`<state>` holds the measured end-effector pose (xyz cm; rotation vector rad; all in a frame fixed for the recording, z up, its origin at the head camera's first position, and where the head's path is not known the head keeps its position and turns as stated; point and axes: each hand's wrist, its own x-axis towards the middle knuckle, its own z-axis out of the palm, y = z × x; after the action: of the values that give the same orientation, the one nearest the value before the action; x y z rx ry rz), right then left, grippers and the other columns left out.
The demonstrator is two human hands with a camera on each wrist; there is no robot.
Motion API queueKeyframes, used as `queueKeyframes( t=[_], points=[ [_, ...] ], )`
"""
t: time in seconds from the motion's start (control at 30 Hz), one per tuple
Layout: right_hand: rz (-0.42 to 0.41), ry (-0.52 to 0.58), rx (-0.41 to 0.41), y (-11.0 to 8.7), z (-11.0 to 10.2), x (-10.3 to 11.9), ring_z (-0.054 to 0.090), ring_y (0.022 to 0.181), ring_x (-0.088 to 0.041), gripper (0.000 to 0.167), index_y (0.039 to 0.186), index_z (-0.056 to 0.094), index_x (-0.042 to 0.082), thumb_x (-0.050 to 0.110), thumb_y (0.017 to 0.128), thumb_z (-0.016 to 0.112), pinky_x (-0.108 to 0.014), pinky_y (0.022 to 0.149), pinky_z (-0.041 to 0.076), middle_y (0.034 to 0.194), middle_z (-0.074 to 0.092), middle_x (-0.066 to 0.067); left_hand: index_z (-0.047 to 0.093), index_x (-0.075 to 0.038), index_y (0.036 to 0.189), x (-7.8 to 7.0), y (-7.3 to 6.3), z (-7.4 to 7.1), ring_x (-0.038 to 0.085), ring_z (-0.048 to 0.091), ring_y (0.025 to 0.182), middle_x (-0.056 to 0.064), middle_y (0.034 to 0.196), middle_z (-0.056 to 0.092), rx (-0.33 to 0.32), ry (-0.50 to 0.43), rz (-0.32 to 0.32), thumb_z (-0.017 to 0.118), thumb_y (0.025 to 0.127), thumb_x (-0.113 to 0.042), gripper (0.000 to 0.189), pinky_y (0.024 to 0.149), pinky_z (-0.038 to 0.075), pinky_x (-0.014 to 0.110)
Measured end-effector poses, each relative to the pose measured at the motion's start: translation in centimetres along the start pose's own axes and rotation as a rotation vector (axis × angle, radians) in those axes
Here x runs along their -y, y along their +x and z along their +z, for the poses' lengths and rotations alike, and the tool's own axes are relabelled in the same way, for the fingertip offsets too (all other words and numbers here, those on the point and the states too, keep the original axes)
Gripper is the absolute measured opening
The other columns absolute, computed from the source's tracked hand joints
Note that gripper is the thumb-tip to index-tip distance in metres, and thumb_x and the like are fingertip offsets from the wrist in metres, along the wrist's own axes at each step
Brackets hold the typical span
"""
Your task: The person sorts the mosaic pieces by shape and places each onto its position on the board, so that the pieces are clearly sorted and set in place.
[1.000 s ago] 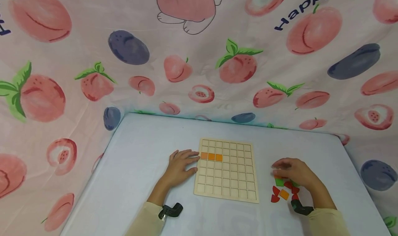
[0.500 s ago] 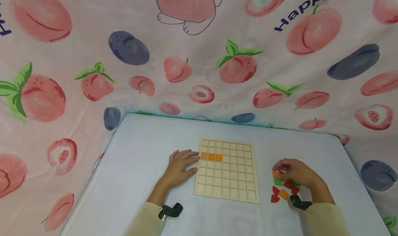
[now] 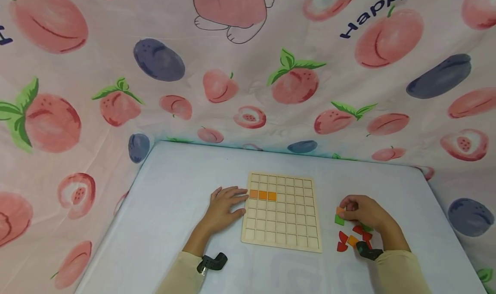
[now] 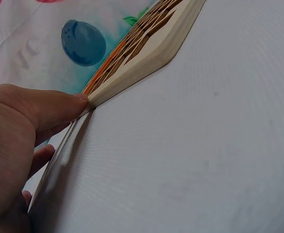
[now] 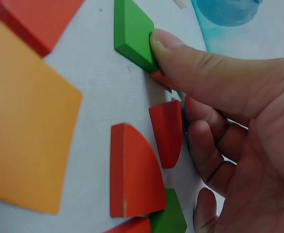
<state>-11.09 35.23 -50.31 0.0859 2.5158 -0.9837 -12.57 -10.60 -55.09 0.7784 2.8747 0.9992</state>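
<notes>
In the head view my left hand [image 3: 224, 208] rests on the table with fingers spread, fingertips at the left edge of a wooden grid board [image 3: 282, 212]. The left wrist view has its thumb touching the edge of that board [image 4: 132, 80]. Three orange square tiles [image 3: 262, 195] fill the left cells of one row. Right of the board, my right hand [image 3: 366, 210] pinches an orange square tile [image 3: 340, 210] between thumb and fingers. A green tile [image 3: 339, 219] adjoins it; in the right wrist view the thumb touches this green tile [image 5: 134, 36], and the orange one is mostly hidden.
Red quarter-round pieces [image 3: 342, 246], another orange square [image 3: 352, 240] and a partly covered green piece [image 3: 366, 227] lie below the right hand. A white cloth [image 3: 186, 169] covers the table. A fruit-print curtain [image 3: 248, 83] stands behind.
The right hand has shifted a little left and away from the viewer, and the orange and green tiles have moved with it. The left hand and board look the same.
</notes>
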Motion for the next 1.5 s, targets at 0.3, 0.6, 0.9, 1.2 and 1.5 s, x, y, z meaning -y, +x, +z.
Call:
queueKeyframes(
  t=[0.3, 0.6, 0.9, 1.2, 1.5],
  points=[
    [0.026, 0.006, -0.011, 0.1, 0.0, 0.1, 0.053, 0.079, -0.021, 0.035, 0.104, 0.066, 0.004, 0.029, 0.085, 0.083, -0.030, 0.062, 0.050, 0.086, 0.055, -0.006, 0.067, -0.020, 0.136, 0.2, -0.1, 0.1, 0.026, 0.044, 0.145, -0.005, 0.147, 0.060, 0.006, 0.012, -0.003, 0.072, 0.093, -0.032, 0.045, 0.121, 0.018, 0.062],
    [0.016, -0.061, -0.077, 0.1, 0.4, 0.7, 0.058, 0.081, -0.021, 0.033, 0.102, 0.067, 0.012, 0.039, 0.089, 0.079, -0.032, 0.067, 0.052, 0.092, 0.064, -0.005, 0.068, -0.019, 0.136, 0.0, -0.2, 0.0, 0.027, 0.045, 0.145, -0.004, 0.147, 0.060, -0.001, -0.002, 0.004, 0.073, 0.093, -0.031, 0.045, 0.120, 0.018, 0.063],
    [-0.059, 0.052, -0.244, 1.1, 2.1, 2.0, 0.058, 0.067, -0.017, 0.031, 0.103, 0.069, 0.015, 0.042, 0.090, 0.077, -0.029, 0.053, 0.048, 0.088, 0.070, -0.004, 0.067, -0.020, 0.137, 0.0, -0.1, 0.1, 0.026, 0.044, 0.145, -0.004, 0.147, 0.060, 0.009, -0.007, 0.001, 0.072, 0.094, -0.031, 0.045, 0.121, 0.017, 0.063],
    [-0.184, 0.171, -0.277, 2.7, 4.6, 4.2, 0.067, 0.082, -0.011, 0.029, 0.101, 0.072, 0.013, 0.038, 0.089, 0.079, -0.023, 0.075, 0.050, 0.095, 0.076, -0.003, 0.068, -0.019, 0.136, 0.1, -0.1, 0.1, 0.026, 0.044, 0.145, -0.004, 0.148, 0.059, 0.007, -0.004, 0.002, 0.073, 0.093, -0.032, 0.045, 0.121, 0.018, 0.063],
    [-0.262, 0.264, -0.201, 3.7, 6.3, 6.6, 0.067, 0.084, -0.010, 0.025, 0.107, 0.071, 0.009, 0.028, 0.091, 0.078, -0.023, 0.075, 0.053, 0.102, 0.075, -0.008, 0.067, -0.019, 0.136, 0.2, 0.0, 0.1, 0.026, 0.044, 0.145, -0.004, 0.148, 0.059, 0.006, -0.005, 0.001, 0.073, 0.093, -0.032, 0.045, 0.121, 0.017, 0.063]
  ],
)
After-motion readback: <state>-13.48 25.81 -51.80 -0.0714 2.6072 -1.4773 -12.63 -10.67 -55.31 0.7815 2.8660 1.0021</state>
